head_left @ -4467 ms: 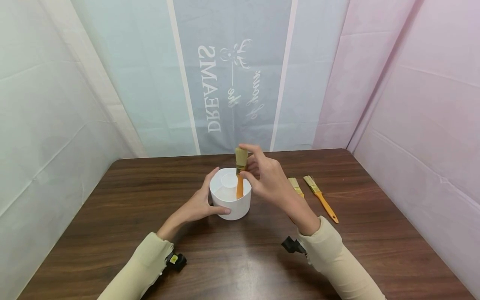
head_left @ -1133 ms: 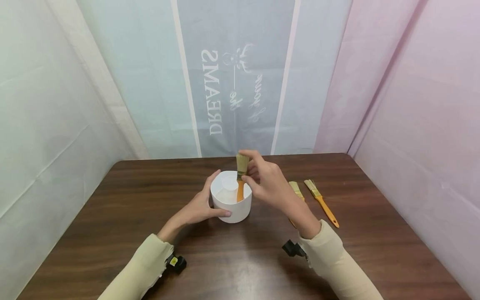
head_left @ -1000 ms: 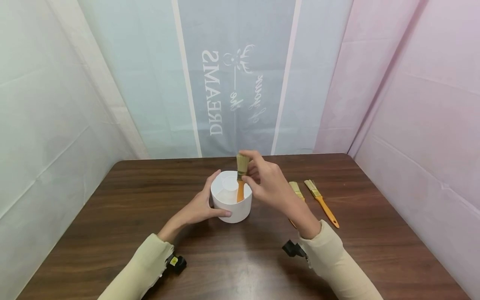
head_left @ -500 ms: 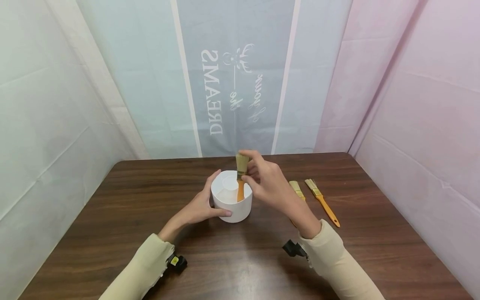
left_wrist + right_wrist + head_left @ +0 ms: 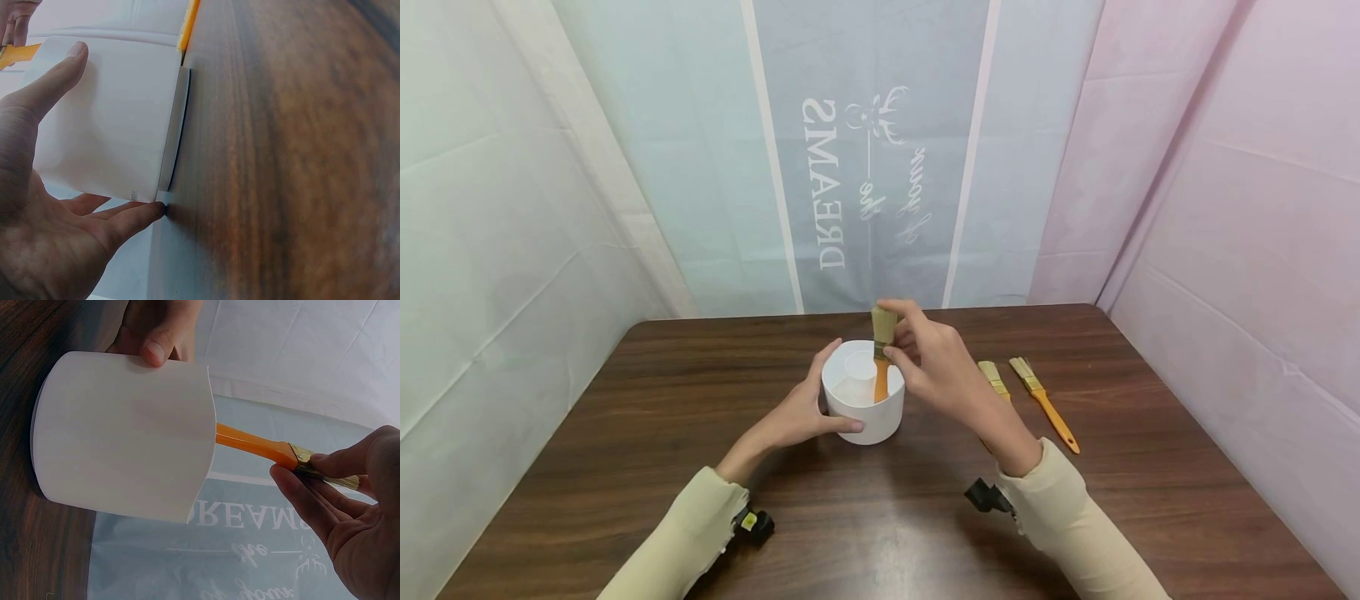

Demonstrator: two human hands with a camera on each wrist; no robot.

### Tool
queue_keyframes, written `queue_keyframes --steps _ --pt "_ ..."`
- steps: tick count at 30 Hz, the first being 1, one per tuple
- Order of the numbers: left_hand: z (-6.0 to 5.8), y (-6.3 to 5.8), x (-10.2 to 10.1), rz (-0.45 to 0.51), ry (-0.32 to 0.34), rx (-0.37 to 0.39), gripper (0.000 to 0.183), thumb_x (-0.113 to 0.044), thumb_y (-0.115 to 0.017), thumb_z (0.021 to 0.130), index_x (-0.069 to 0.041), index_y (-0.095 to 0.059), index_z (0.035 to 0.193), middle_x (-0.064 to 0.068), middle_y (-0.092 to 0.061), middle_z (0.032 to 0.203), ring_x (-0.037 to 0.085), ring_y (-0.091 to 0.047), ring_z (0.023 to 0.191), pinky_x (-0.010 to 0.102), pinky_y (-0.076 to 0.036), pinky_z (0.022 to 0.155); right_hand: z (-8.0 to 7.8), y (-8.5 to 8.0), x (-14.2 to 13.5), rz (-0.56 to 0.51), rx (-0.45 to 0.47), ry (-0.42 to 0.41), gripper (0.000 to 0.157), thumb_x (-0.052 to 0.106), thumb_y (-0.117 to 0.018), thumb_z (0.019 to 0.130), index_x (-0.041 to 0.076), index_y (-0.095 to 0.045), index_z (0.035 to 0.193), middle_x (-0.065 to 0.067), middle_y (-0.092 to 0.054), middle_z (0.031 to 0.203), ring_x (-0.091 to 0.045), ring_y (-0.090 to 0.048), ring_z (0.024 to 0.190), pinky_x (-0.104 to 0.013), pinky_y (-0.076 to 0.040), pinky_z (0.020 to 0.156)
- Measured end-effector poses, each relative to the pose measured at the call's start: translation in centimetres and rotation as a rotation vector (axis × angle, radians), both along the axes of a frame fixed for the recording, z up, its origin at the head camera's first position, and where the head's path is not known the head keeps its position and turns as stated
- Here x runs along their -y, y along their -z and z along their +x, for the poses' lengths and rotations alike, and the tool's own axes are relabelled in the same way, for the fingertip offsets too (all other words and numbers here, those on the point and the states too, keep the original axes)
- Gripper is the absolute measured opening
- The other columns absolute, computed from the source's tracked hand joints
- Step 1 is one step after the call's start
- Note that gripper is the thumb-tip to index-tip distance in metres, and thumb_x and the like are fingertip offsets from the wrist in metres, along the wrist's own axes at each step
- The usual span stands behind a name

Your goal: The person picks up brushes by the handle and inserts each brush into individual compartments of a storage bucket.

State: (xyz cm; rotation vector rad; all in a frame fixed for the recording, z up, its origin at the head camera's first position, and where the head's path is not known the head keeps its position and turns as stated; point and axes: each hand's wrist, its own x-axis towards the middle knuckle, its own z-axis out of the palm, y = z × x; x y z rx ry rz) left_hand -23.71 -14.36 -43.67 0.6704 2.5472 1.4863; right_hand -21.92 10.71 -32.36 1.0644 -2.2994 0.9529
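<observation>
A white round container (image 5: pixel 867 421) with a raised cylinder in its middle stands on the brown table. My left hand (image 5: pixel 793 415) grips it from the left, thumb across the front wall and fingers round the far side. My right hand (image 5: pixel 942 364) pinches a paintbrush (image 5: pixel 881 382) near its metal band, bristles up. The orange handle points down inside the container's near right part; its lower end is hidden by the wall. In the right wrist view the thumb and fingers close on the band of the paintbrush (image 5: pixel 256 445).
Right of the container lie two more paintbrushes: one (image 5: pixel 992 375) partly hidden behind the right forearm, another (image 5: pixel 1047 407) fully visible farther right. The wooden table (image 5: pixel 685 375) ends at a printed cloth backdrop (image 5: pixel 895 250), with pale cloth at both sides.
Both hands, the container and the paintbrush keep nearly the same places throughout. The whole head view sits slightly lower than in the oldest frame.
</observation>
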Motion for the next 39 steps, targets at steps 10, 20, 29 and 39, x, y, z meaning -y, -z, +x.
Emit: queue_keyframes --steps 10,20,29,39 --pt "0.04 -0.08 0.04 -0.012 -0.005 -0.009 0.127 -0.039 -0.092 0.078 -0.044 0.002 0.163 0.003 -0.039 0.160 0.027 -0.043 0.146 0.063 -0.035 0.118 -0.06 -0.02 0.01 0.006 -0.006 0.003 0.055 -0.002 -0.070 0.094 0.003 -0.048 0.144 -0.012 -0.074 0.100 -0.018 -0.075 0.087 -0.029 -0.063 0.076" --pt "0.04 -0.16 -0.01 -0.011 -0.008 -0.004 0.127 -0.039 -0.092 0.077 -0.042 0.001 0.164 0.003 -0.039 0.160 0.027 -0.044 0.146 0.063 -0.035 0.118 -0.02 -0.10 -0.02 0.016 -0.012 -0.003 0.058 -0.001 -0.072 0.093 0.005 -0.047 0.145 -0.011 -0.074 0.099 -0.017 -0.075 0.085 -0.028 -0.062 0.075" --pt "0.23 -0.08 0.10 -0.015 0.002 0.001 0.126 -0.039 -0.092 0.077 -0.048 0.002 0.161 0.004 -0.040 0.159 0.027 -0.044 0.145 0.063 -0.035 0.118 0.21 -0.08 -0.11 0.024 -0.013 0.004 0.057 -0.002 -0.073 0.092 0.006 -0.049 0.143 -0.009 -0.073 0.097 -0.016 -0.075 0.084 -0.028 -0.062 0.075" --pt "0.12 -0.17 -0.01 -0.013 0.003 0.003 0.126 -0.039 -0.092 0.078 -0.046 0.002 0.162 0.004 -0.039 0.160 0.027 -0.044 0.145 0.062 -0.035 0.118 0.15 -0.15 -0.04 0.037 0.013 0.009 0.056 -0.002 -0.073 0.092 0.006 -0.050 0.142 -0.008 -0.073 0.097 -0.015 -0.074 0.084 -0.029 -0.063 0.073"
